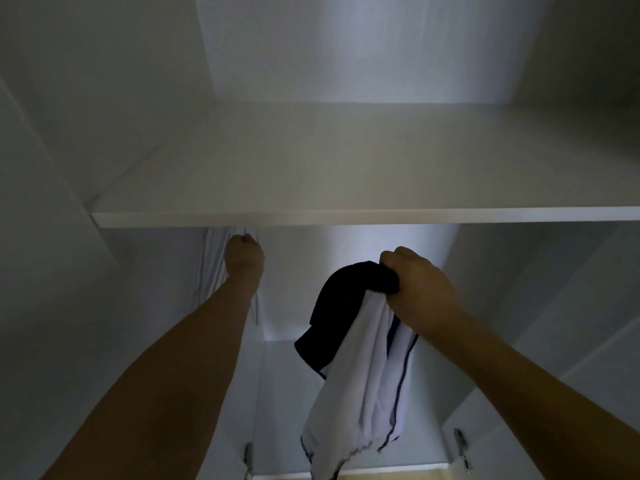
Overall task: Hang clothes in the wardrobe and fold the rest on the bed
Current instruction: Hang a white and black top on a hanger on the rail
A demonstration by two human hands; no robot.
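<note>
While it hangs down in loose folds in the middle of the open wardrobe [145,98], the white shirt [363,382] with the dark blue collar and thin blue lines is held at its top by the right hand [415,285], whose fingers are curled tight around the bunched dark collar. To the left of it and farther in, the left hand [244,252] is raised just under the shelf [346,168]; it is closed into a fist against a pale striped garment [216,261] that hangs there, but what it holds inside the fist cannot be seen. Both bare arms reach up from the near bottom corners. The white shelf runs across above both hands. Low down, a metal hinge [462,445] shows on the right side and another hinge [247,455] on the left.
</note>
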